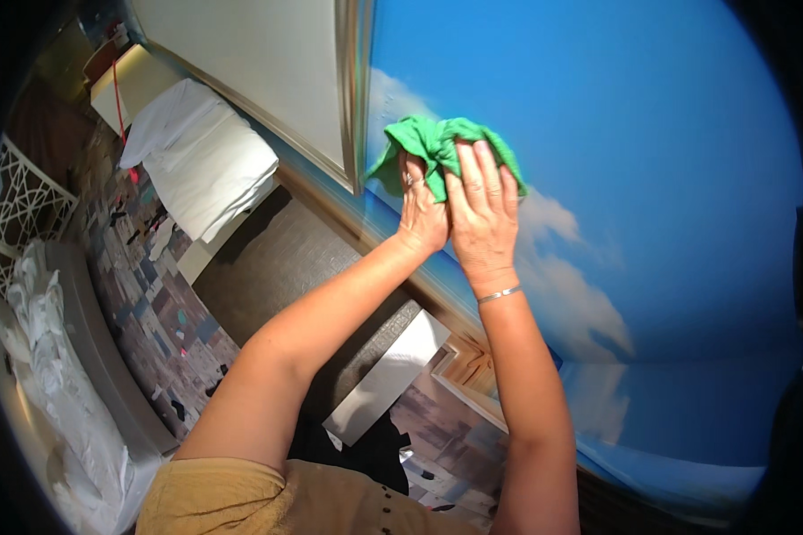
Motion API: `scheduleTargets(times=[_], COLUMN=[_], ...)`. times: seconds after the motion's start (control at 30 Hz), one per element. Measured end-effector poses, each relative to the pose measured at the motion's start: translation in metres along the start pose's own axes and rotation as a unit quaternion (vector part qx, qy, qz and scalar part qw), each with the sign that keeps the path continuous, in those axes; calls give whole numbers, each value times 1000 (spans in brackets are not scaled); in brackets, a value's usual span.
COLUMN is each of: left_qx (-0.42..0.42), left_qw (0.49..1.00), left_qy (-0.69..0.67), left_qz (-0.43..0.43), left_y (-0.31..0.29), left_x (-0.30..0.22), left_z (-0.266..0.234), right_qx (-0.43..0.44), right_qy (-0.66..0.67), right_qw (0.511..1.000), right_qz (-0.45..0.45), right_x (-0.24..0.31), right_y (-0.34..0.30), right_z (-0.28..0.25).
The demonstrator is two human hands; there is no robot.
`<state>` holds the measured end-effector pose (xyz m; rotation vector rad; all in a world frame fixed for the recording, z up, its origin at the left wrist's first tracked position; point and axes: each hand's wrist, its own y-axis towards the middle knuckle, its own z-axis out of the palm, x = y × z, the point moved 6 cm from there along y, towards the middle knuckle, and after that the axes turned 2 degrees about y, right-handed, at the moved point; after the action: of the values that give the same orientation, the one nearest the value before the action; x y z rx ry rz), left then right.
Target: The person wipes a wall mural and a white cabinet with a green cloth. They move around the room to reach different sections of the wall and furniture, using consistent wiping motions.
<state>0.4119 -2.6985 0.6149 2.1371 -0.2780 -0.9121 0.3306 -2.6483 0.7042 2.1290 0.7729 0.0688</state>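
A crumpled green cloth [430,143] is pressed against a wall painted as blue sky with white clouds [651,178]. My left hand [421,212] grips the cloth's lower left part, a ring on one finger. My right hand [483,209] lies flat over the cloth beside it, fingers together, a thin silver bracelet on the wrist. Both forearms reach up from the lower edge.
A metal-framed white panel [268,62] adjoins the sky wall on the left. Below lie a dark patterned floor [152,312], a white-covered bed [205,156], a pile of white linen [54,383] and a white box-like ledge [388,374].
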Motion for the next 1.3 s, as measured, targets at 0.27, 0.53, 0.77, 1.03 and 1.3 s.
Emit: scheduleTargets(times=[0.27,0.53,0.77,1.03,1.3], left_qx=[104,60,79,335,264], left_qw=[972,980,962,912,903], left_qy=[27,3,-7,-23,-24], left_qz=[210,187,261,236,339], left_y=[-50,-38,-34,-123,-79], left_x=[-78,-46,-147,-79,-156], left_z=[33,7,44,81,70], right_qx=[-52,-2,-61,45,-42], right_qy=[-37,44,-77,25,-39], right_qw=[989,995,974,955,952], right_qz=[137,86,202,291,299], right_x=[-33,-18,-62,-21,-60], right_y=[-126,-96,-145,-220,-217], right_z=[-22,-2,-64,-15,-58])
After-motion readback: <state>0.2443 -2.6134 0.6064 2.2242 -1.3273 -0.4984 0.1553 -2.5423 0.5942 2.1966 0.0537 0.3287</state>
